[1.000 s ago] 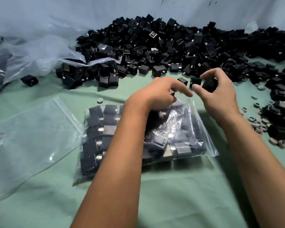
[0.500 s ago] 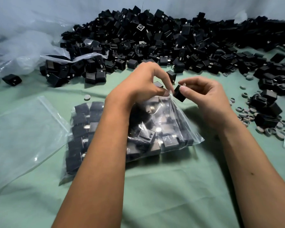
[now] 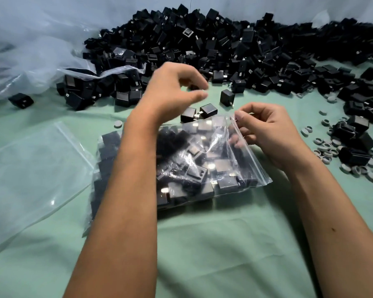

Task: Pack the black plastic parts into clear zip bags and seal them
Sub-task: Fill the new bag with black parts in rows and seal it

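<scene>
Two hands at one nearly full zip bag

Right hand (image 3: 271,134) pinches the mouth of the bag (image 3: 202,166) to hold it open on the desk (image 3: 202,244); left hand (image 3: 172,91) hovers above, loosely curled, holding nothing, near loose black parts (image 3: 207,110).

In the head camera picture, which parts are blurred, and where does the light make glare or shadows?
Head view: the left hand is motion-blurred at its fingertips, while the right hand pinching the filled zip bag stays sharp; bright glare patches sit on that bag's plastic; soft shadows fall on the green cloth below the bag and beside the right forearm; the pile of black parts bends with wide-angle distortion.
</scene>
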A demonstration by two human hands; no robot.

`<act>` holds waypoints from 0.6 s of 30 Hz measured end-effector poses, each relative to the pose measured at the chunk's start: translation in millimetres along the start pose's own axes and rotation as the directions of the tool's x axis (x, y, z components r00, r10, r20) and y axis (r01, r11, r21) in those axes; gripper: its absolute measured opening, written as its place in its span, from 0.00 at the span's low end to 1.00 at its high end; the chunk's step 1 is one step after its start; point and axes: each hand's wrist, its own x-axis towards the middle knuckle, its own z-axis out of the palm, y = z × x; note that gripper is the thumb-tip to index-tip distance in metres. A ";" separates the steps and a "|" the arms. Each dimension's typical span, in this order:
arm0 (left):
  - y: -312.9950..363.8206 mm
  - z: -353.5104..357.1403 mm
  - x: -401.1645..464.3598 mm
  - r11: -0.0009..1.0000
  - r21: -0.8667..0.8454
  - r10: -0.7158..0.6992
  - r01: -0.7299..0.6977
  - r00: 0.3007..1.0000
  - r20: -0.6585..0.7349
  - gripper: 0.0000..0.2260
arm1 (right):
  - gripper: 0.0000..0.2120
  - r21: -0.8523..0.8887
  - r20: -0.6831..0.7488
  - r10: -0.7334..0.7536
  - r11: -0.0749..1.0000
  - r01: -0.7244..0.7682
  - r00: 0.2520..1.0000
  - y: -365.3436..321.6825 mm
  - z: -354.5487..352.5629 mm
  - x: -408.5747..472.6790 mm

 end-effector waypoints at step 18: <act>-31.7 -30.5 -7.7 0.947 0.137 -0.290 0.291 0.957 -0.034 0.02 | 0.17 -0.014 0.273 0.001 1.000 0.003 0.962 -8.5 17.6 -10.7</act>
